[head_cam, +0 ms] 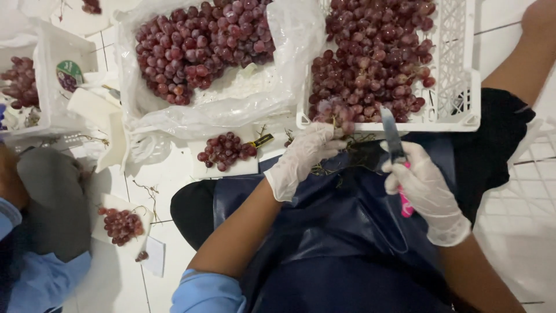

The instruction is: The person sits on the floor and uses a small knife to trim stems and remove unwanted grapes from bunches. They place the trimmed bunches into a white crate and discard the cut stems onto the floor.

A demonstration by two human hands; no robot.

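Grapes: a heap of red grapes [370,58] fills the white crate [457,87] at the person's knees; the bunch in hand lies at the crate's near edge.
Handling: probably heavy as a bunch, soft and easily bruised, the berries apt to drop off; best taken by the stem, not the fruit.
Left hand [304,156]: gloved, fingers curled on the stems of that bunch.
Right hand [425,188]: gloved, closed around pink-handled scissors [397,153], blades up and together, near the bunch but apart from it.
Lap: dark blue apron [341,232] with loose stem bits.
Beyond: plastic-lined box of grapes [197,46]; small white trays [223,152] on the tiled floor.
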